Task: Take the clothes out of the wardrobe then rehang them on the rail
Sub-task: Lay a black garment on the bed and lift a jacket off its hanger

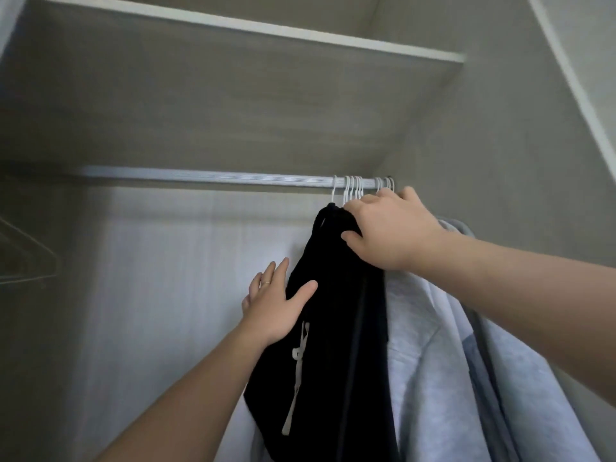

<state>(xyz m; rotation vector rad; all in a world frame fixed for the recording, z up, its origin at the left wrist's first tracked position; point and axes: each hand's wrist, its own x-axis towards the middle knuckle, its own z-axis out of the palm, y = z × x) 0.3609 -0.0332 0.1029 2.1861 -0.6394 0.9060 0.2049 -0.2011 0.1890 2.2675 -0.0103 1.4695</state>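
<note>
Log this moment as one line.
left hand: open, touching black garment | right hand: grips its top below hooks | rail: clothes bunched at right end

rail [206, 177] | white hangers [350, 190] bunched at right end | black garment [333, 345] and grey garments [433, 361] hang below

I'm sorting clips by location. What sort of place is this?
Most likely the inside of a home wardrobe: a white rail carries white hangers, a shelf runs above it, and a black garment and grey clothes hang there.
</note>
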